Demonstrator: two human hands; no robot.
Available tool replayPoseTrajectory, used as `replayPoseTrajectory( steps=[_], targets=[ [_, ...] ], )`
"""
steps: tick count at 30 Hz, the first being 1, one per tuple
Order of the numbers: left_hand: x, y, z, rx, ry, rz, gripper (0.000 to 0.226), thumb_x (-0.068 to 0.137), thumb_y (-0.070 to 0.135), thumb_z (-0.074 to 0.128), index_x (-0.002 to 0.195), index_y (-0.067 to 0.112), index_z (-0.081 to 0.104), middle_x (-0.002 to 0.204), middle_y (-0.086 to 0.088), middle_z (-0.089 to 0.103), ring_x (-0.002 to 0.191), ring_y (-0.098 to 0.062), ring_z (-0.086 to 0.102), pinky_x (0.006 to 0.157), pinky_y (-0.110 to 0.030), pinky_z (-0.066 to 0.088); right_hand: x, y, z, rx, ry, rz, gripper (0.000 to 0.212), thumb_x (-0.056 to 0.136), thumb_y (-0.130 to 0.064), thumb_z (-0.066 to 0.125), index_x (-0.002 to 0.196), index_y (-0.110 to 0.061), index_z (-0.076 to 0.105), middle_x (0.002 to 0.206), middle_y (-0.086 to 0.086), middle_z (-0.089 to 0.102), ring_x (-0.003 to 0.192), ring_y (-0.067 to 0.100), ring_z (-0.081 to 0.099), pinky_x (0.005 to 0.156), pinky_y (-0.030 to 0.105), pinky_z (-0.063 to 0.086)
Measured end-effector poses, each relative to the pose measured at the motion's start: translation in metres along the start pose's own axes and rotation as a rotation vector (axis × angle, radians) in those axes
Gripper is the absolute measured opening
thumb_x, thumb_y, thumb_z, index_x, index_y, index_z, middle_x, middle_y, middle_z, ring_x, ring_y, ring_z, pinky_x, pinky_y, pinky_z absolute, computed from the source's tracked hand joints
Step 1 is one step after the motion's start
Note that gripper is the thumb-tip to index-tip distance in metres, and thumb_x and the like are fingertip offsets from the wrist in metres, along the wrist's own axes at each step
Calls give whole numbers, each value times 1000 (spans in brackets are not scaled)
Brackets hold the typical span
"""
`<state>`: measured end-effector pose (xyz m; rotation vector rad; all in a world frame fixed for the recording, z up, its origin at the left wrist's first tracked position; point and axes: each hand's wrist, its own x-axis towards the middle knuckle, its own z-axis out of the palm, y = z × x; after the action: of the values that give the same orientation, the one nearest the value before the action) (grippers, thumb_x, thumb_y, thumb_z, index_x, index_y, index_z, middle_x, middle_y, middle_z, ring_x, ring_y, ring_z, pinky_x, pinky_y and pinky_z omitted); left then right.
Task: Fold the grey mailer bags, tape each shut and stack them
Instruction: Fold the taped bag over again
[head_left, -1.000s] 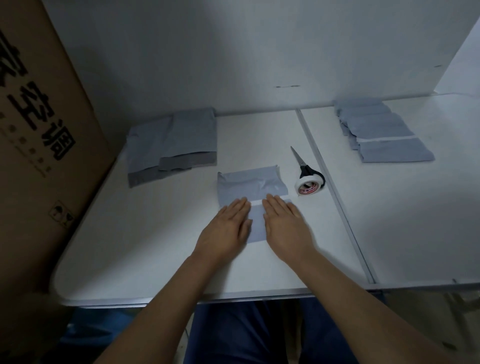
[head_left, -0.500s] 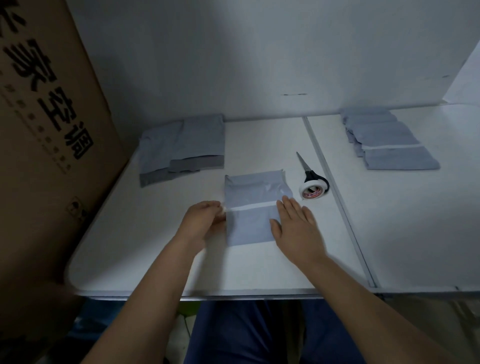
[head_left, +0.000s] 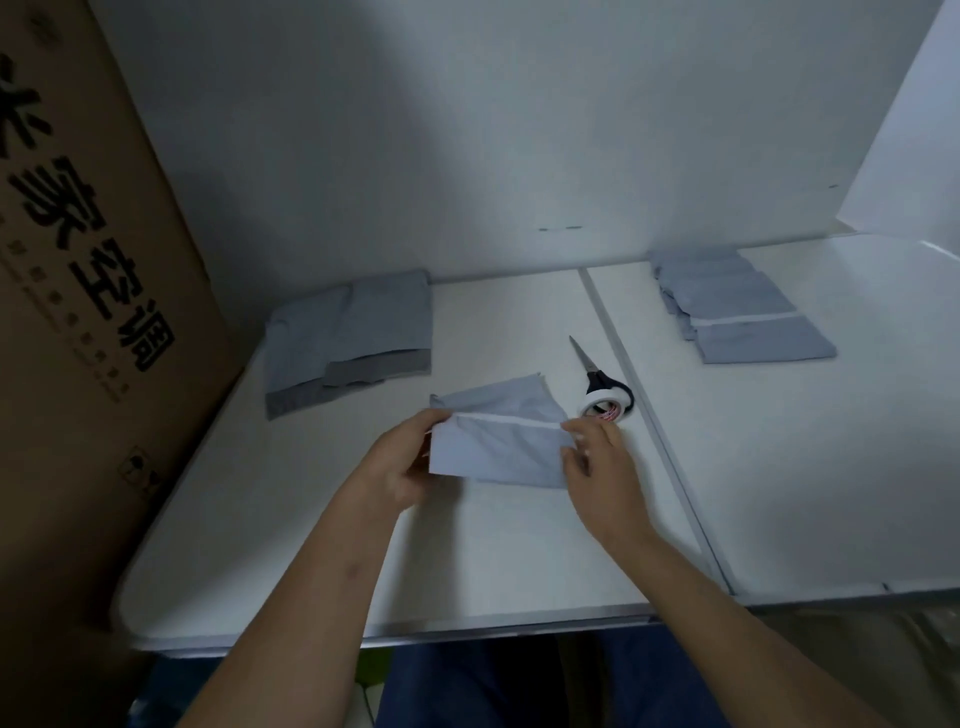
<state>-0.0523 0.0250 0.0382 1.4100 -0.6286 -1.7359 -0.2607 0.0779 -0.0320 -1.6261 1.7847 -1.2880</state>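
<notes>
A folded grey plastic mailer bag (head_left: 498, 449), apparently lifted off the white desk (head_left: 519, 561), is pinched at its ends by left hand (head_left: 402, 467) and right hand (head_left: 597, 462).

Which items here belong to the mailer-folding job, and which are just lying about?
Job:
- folded mailer, gripped by left hand and right hand
- unfolded mailers
- finished stack
- tape roll
- scissors

Lying about:
- cardboard box
- white backboard
</notes>
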Motion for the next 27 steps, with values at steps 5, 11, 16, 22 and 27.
replayPoseTrajectory(
  steps=[5,11,16,22,27],
  targets=[
    [-3,6,3,-203,-83,-41,5,88,9,59,83,8,60,69,-3,61,57,-15,59,51,-25,51,22,-19,-32,431,-135,692,33,102,-24,44,98,3,64,83,17,69,70,26,68,64,38,59],
    [-3,5,-2,-245,-85,-54,9,89,9,59,80,9,59,65,-2,61,52,-13,60,47,-22,52,32,-32,-30,787,-424,937,37,101,-36,45,103,-4,64,93,9,70,83,19,66,72,26,53],
    [-6,6,-9,-214,-57,-28,10,87,7,59,77,9,58,65,-2,60,52,-14,60,49,-21,53,39,-39,-9,729,-385,974,24,93,-31,62,107,-12,66,93,5,70,77,19,66,59,27,52],
    [-8,13,-22,-145,-45,5,4,86,13,61,85,10,58,79,-4,60,67,-17,59,65,-30,51,49,-56,-6,859,-216,882,9,90,-20,65,86,-12,64,83,4,67,71,18,63,65,28,50],
    [-25,40,-6,-109,-139,112,15,83,17,63,96,9,63,91,-7,65,74,-22,66,69,-32,56,68,-90,-39,1004,-171,757,15,90,-25,63,85,-11,66,83,9,69,69,25,66,56,29,55]
  ],
)
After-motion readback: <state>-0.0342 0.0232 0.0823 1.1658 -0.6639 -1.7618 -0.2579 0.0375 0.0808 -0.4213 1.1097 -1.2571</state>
